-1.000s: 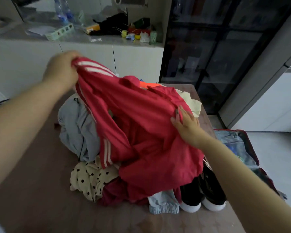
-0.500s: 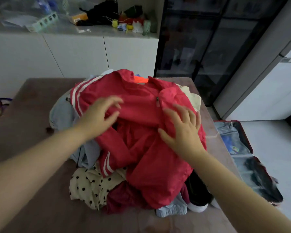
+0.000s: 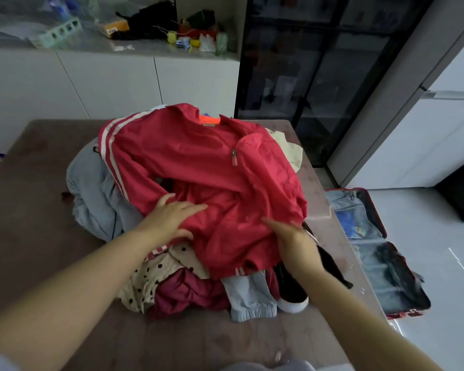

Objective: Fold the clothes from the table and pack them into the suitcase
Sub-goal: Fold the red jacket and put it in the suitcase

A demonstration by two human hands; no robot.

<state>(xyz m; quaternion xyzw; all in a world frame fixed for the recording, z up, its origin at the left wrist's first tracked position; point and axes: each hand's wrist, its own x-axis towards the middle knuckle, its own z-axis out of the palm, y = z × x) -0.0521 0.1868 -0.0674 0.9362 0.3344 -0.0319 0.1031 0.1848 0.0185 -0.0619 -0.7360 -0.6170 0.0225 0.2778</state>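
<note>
Bench under a heap of clothes. Left hand flat on the red jacket, fingers straight, grip open. Jacket spread atop the heap, collar at the far edge, hem nearest, long axis far to near. Right hand on its near right part, slightly blurred, fingers straight, grip open. Suitcase lying open on the floor, right of the bench.

Red with paired white stripes on the jacket under the left hand and right hand; orange on its collar tab. Pale grey on the sweatshirt left of the left hand. Cream with black dots on the blouse just below that hand, maroon on the bundle beside it. Below the right hand, light grey trousers and a black shoe with white sole. Mottled brown on the bench. Right of the right hand, red rim and pale blue lining on the suitcase.
</note>
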